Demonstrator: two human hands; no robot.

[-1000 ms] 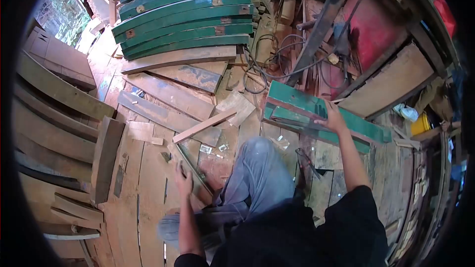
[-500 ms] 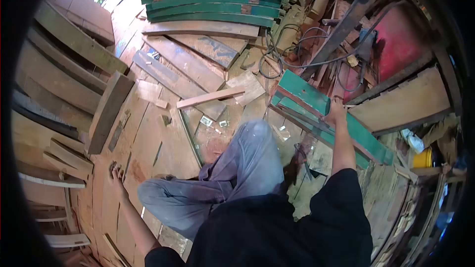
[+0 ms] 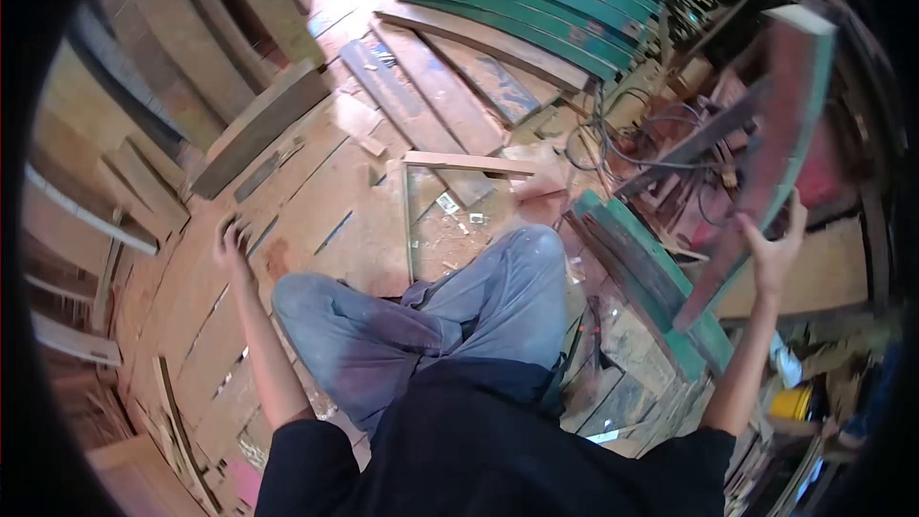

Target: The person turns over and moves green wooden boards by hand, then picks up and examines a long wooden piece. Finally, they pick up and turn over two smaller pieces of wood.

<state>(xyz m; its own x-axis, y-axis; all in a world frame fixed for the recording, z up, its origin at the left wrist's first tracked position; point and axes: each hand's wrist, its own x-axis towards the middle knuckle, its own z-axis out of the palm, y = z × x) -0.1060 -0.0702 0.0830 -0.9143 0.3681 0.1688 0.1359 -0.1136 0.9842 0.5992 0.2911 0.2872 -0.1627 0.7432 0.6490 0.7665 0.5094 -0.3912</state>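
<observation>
My right hand (image 3: 773, 247) is closed around a long wooden board (image 3: 771, 158), brown on its broad side with a green edge. The board is tilted upright, its far end raised and blurred. Below it on the floor lie more green-painted boards (image 3: 632, 249), which its lower end overlaps in this view. At the left, my left hand (image 3: 230, 241) hovers over the plank floor, fingers apart and loosely bent, with nothing in it. A narrow light strip of wood (image 3: 469, 165) rests in front of my crossed legs.
Stacked green curved boards (image 3: 517, 10) stand at the back, beside loose planks (image 3: 421, 86). A coiled black cable (image 3: 613, 139) and wood scraps lie at the right. Large timbers (image 3: 258, 129) line the left side. A yellow container (image 3: 791, 403) sits at the lower right.
My right hand has lifted a board off the green pile and swung it up and to the right. The view has turned; my left hand remains empty.
</observation>
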